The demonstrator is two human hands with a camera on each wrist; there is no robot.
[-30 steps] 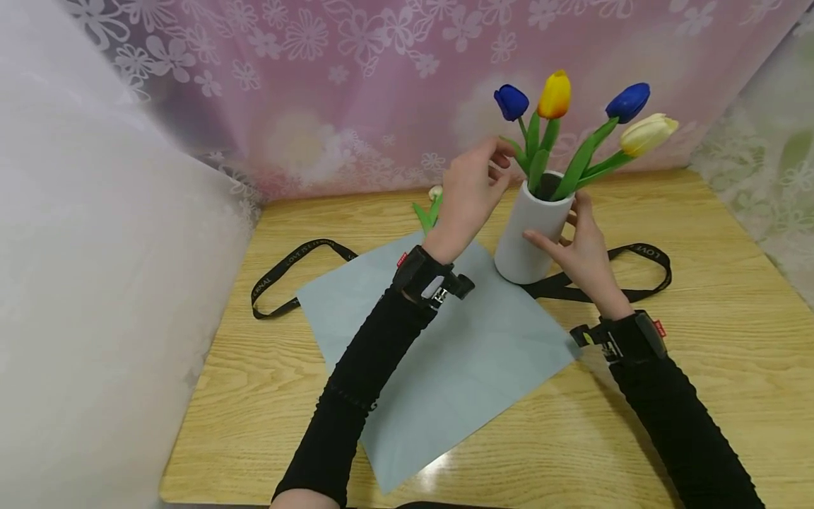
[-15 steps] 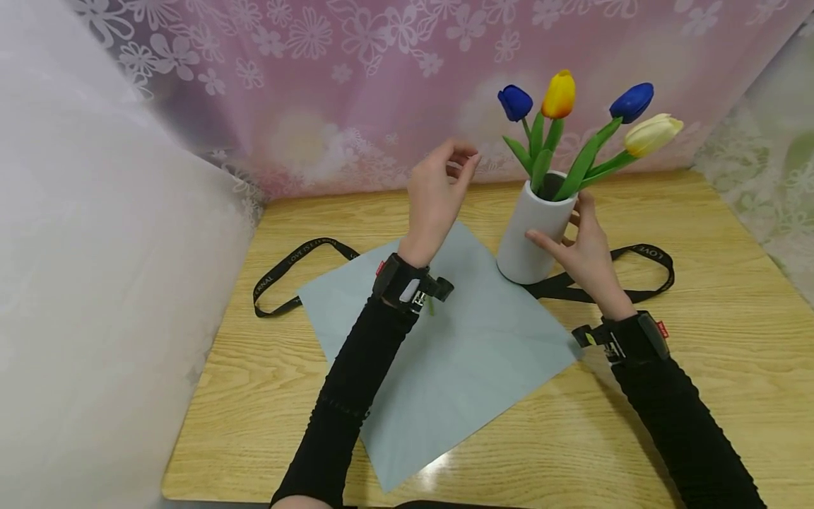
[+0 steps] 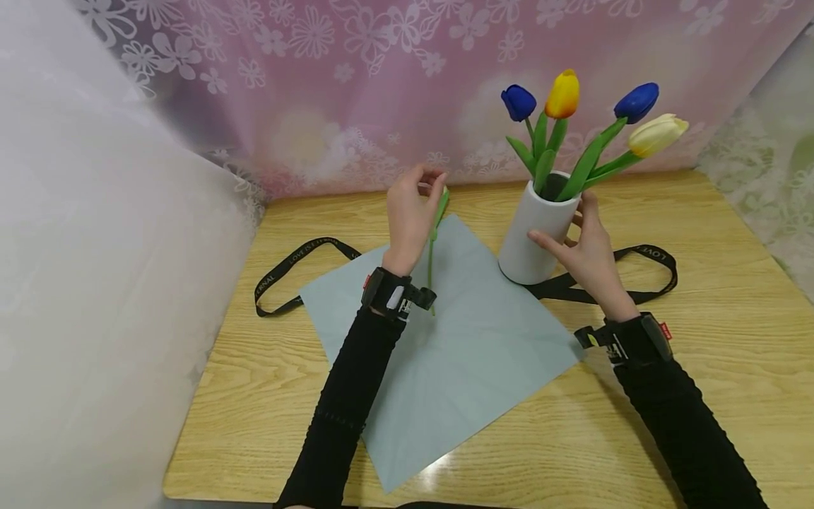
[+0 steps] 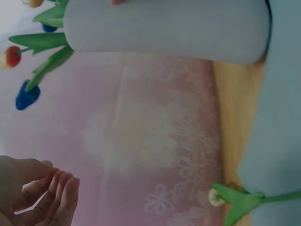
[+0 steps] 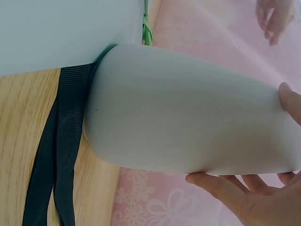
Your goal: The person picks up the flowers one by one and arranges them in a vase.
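Note:
A white vase (image 3: 531, 240) stands at the right on the back corner of a pale blue sheet of paper (image 3: 483, 339). It holds several tulips: two blue (image 3: 636, 102), one yellow-orange (image 3: 562, 95) and one cream (image 3: 658, 135). My right hand (image 3: 588, 251) grips the vase's right side, thumb across its front; the right wrist view shows the fingers (image 5: 230, 193) against its wall. My left hand (image 3: 409, 215) hovers left of the vase, fingers loosely curled with nothing between them. Below it a single pale tulip (image 4: 242, 200) lies on the paper, partly hidden by the hand in the head view.
A black lettered ribbon (image 3: 645, 265) loops out at the right from under the vase, and another black ribbon loop (image 3: 273, 283) shows left of the paper. The wooden table (image 3: 242, 410) meets a pink floral curtain (image 3: 318, 106) at its back edge.
My left hand has drawn away leftward from the leaves of the tulips in the vase, uncovering more of the tulip on the paper. My right hand keeps its grip on the vase.

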